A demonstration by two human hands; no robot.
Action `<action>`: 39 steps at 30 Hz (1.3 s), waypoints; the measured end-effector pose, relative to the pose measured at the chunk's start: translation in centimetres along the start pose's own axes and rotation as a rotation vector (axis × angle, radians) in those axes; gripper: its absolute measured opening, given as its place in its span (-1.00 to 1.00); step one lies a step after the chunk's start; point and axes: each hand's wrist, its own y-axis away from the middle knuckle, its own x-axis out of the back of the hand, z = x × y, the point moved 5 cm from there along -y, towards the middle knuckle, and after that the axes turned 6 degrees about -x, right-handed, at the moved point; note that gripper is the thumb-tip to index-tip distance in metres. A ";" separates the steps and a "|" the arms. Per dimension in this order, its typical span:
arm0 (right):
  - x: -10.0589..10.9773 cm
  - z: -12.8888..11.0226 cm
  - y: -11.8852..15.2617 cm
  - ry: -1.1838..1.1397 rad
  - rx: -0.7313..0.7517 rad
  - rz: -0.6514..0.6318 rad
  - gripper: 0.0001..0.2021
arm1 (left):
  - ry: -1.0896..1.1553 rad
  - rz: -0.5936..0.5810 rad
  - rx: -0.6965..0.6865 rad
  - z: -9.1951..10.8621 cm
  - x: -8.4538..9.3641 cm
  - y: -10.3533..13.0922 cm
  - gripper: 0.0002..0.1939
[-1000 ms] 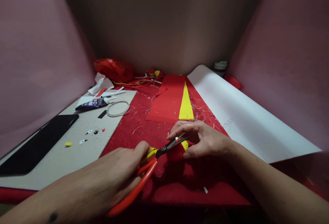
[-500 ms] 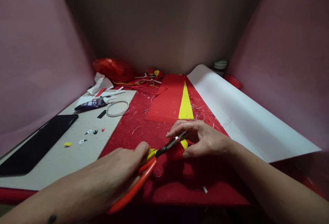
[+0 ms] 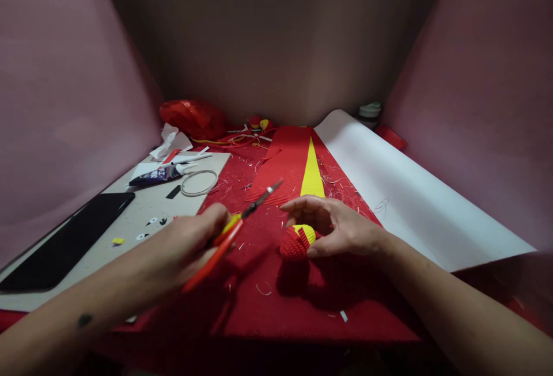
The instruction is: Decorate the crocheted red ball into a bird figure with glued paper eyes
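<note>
My left hand [image 3: 196, 240] grips a pair of scissors [image 3: 227, 235] with red and yellow handles. The blades look closed and point up and right, with a small white bit near the tip. Low over the red cloth, my right hand [image 3: 334, 226] has its fingers curled round a small ball-shaped piece [image 3: 298, 242] of ridged red and yellow material. Its thumb touches the lower right side of the piece. Behind that hand lie ridged red sheets [image 3: 276, 168] and a yellow sheet [image 3: 311, 177].
A grey board [image 3: 103, 261] at left carries a black phone-like slab [image 3: 64, 243], a glue tube [image 3: 158, 175], a ring [image 3: 199, 183] and small paper pieces. A large curled white sheet [image 3: 397, 192] spans the right. A red plastic bag [image 3: 192, 118] sits at the back.
My left hand has drawn the scissors left, away from the red and yellow piece, and the blades have tilted upward. My right hand stays by the piece, which now shows more fully.
</note>
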 end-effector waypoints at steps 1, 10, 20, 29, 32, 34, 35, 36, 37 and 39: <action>0.0 0.0 0.0 0.006 -0.002 0.015 -0.37 | -0.093 0.052 0.022 -0.8 0.4 -0.7 -0.72; -0.1 -1.6 0.7 0.242 0.200 0.337 -0.46 | -0.392 0.042 0.213 -2.9 0.0 -5.6 -0.72; -1.0 -2.8 1.8 0.484 0.565 0.542 -0.45 | 0.478 0.346 -0.141 6.6 -1.6 -3.5 -0.56; -1.4 -2.7 2.2 0.558 0.638 0.577 -0.41 | 0.627 0.481 -0.174 7.5 -2.6 -3.8 -0.76; -1.6 -2.9 2.3 0.572 0.658 0.575 -0.41 | 0.660 0.495 -0.177 7.6 -2.7 -3.6 -0.79; -1.7 -3.0 2.4 0.588 0.669 0.577 -0.42 | 0.687 0.506 -0.178 7.7 -2.7 -3.6 -0.81; -1.8 -3.1 2.5 0.597 0.674 0.579 -0.42 | 0.698 0.509 -0.177 7.7 -2.8 -3.5 -0.82; -1.8 -3.1 2.5 0.607 0.679 0.581 -0.43 | 0.707 0.512 -0.173 7.7 -2.8 -3.5 -0.82; -1.9 -3.2 2.5 0.616 0.684 0.584 -0.43 | 0.718 0.513 -0.167 7.7 -2.9 -3.5 -0.82; -2.0 -3.3 2.6 0.637 0.702 0.588 -0.43 | 0.750 0.512 -0.151 7.8 -3.0 -3.5 -0.82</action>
